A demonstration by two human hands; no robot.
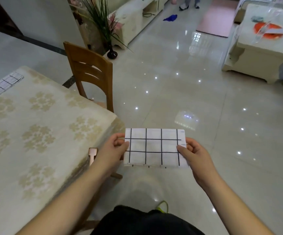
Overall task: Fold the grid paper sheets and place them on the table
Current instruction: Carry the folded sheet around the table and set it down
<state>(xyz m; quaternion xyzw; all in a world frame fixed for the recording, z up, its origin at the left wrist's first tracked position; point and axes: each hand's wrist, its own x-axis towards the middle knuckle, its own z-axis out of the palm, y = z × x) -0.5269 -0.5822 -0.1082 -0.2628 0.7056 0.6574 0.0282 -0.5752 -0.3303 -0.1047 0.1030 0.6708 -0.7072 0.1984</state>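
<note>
A white grid paper sheet [154,147] with black lines is folded into a rectangle and held flat in the air over the floor, just right of the table's corner. My left hand [115,148] pinches its left edge, thumb on top. Gripping the right edge is my right hand [194,153]. Another folded grid paper sheet [6,82] lies at the far left end of the table [35,124], which wears a cream floral cloth.
A wooden chair [89,72] stands at the table's far side. A dark vase with grasses [112,54] sits on the glossy tiled floor beyond it. A cream coffee table [262,48] is at the right. A person's feet [189,5] show far back.
</note>
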